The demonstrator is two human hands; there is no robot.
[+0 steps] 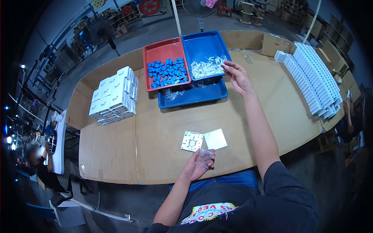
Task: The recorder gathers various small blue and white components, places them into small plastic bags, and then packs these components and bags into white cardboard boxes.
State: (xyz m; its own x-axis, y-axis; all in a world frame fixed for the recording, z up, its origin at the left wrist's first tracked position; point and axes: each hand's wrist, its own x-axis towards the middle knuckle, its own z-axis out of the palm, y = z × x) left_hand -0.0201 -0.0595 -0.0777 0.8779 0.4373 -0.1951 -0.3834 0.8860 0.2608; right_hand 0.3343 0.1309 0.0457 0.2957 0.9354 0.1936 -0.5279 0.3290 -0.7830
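My left hand (191,167) is closed round a small clear plastic bag (204,158) near the table's front edge. Just beyond it lie a white square box base (192,141) with moulded inner parts and a plain white square cover (215,139), side by side. Over the right rim of a blue tray (200,38), my right hand (238,77) has its thumb and fingertips pinched together. What they hold, if anything, is too small to make out. Many slim white pieces (206,68) lie heaped in that tray.
Left of the blue tray, a red tray (162,46) holds blue clips (167,72). Both rest on a lower blue tray (194,100). White boxes stand stacked at left (114,95) and in long rows at right (312,79). Cardboard walls (248,39) edge the table; a person (46,171) sits far left.
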